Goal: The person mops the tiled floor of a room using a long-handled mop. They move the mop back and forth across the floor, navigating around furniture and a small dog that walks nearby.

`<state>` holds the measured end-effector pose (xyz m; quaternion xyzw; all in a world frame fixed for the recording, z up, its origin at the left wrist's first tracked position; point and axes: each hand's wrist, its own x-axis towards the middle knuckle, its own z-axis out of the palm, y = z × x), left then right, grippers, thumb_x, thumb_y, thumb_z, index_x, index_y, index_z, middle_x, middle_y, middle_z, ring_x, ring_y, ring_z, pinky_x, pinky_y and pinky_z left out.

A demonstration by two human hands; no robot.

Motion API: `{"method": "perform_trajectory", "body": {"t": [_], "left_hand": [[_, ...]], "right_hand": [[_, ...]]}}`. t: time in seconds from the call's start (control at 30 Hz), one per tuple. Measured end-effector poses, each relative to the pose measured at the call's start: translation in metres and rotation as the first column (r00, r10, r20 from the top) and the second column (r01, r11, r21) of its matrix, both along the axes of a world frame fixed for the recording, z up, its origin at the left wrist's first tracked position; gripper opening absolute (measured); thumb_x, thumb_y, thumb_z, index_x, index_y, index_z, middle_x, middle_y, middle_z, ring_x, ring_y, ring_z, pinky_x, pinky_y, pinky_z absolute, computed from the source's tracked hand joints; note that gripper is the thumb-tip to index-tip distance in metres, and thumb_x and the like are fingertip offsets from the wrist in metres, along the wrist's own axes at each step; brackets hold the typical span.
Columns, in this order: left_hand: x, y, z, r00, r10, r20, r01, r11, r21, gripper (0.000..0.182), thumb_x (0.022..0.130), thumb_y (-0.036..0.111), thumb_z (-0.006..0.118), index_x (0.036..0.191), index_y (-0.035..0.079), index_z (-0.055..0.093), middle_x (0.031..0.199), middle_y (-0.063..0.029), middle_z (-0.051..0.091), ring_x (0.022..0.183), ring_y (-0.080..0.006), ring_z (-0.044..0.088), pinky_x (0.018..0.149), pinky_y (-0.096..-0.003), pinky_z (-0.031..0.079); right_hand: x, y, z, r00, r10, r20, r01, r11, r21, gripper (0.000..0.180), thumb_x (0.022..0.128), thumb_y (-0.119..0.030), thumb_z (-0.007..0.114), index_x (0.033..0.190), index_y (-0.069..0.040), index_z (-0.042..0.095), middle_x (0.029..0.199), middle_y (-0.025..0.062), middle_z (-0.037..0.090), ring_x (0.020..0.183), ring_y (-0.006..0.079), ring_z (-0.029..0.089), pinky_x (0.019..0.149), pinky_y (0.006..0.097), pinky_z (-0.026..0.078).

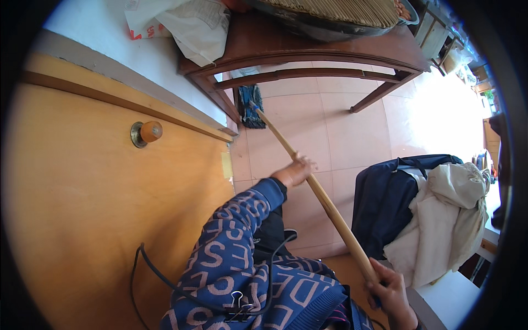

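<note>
A long wooden mop handle runs diagonally across the view. My left hand is closed around its middle, with a patterned blue sleeve behind it. Close to the handle's upper end, at the lower right, my right hand grips it. At the far end, a flat mop head with blue and dark fringe lies on the pink tiled floor, beside the left legs of a wooden table.
The brown wooden table bears a white bag and a large round tray. A yellow door with a round knob stands at left. At right are a dark blue bag and cream cloth.
</note>
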<state>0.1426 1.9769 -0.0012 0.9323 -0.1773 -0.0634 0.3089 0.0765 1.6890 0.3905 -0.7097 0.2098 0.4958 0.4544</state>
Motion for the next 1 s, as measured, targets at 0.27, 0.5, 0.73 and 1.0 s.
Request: {"method": "perform_trajectory", "body": {"t": [0.27, 0.5, 0.73, 1.0], "left_hand": [[0.013, -0.029, -0.009, 0.998, -0.056, -0.018, 0.058, 0.993, 0.101, 0.020, 0.081, 0.004, 0.054, 0.099, 0.011, 0.060, 0.110, -0.0085, 0.061, 0.109, -0.0290, 0.057, 0.096, -0.0588, 0.035], [0.028, -0.018, -0.018, 0.986, -0.084, -0.144, 0.107, 0.982, 0.157, 0.018, 0.078, 0.012, 0.059, 0.092, 0.017, 0.071, 0.095, -0.0071, 0.068, 0.102, -0.0262, 0.062, 0.093, -0.0486, 0.040], [-0.054, -0.123, 0.022, 0.916, -0.338, -0.215, 0.356, 0.933, 0.048, 0.015, 0.073, 0.013, 0.066, 0.087, 0.015, 0.073, 0.090, -0.0100, 0.071, 0.091, -0.0306, 0.067, 0.085, -0.0505, 0.049], [-0.095, -0.187, 0.072, 0.872, -0.462, -0.162, 0.455, 0.887, -0.082, 0.015, 0.072, 0.009, 0.060, 0.082, 0.007, 0.071, 0.083, -0.0179, 0.069, 0.087, -0.0359, 0.066, 0.076, -0.0448, 0.053]], "right_hand": [[0.003, -0.008, 0.020, 0.976, -0.212, -0.058, 0.212, 0.977, -0.008, 0.070, 0.073, -0.007, 0.066, 0.138, 0.004, 0.044, 0.070, 0.0130, 0.060, 0.038, 0.0174, 0.051, 0.034, 0.0270, 0.038], [-0.005, -0.025, -0.014, 0.993, 0.103, 0.062, -0.101, 0.995, -0.025, 0.058, 0.085, -0.001, 0.058, 0.140, 0.002, 0.042, 0.069, 0.0071, 0.059, 0.046, 0.0105, 0.054, 0.039, 0.0253, 0.043], [-0.079, -0.092, 0.043, 1.000, 0.015, 0.008, -0.012, 0.957, -0.290, 0.054, 0.077, -0.001, 0.061, 0.131, 0.003, 0.054, 0.065, 0.0067, 0.062, 0.044, 0.0102, 0.055, 0.038, 0.0241, 0.042], [-0.125, -0.132, 0.096, 0.939, 0.287, 0.187, -0.168, 0.862, -0.478, 0.046, 0.076, -0.001, 0.065, 0.122, 0.000, 0.062, 0.068, 0.0079, 0.063, 0.047, 0.0095, 0.053, 0.041, 0.0250, 0.042]]}}
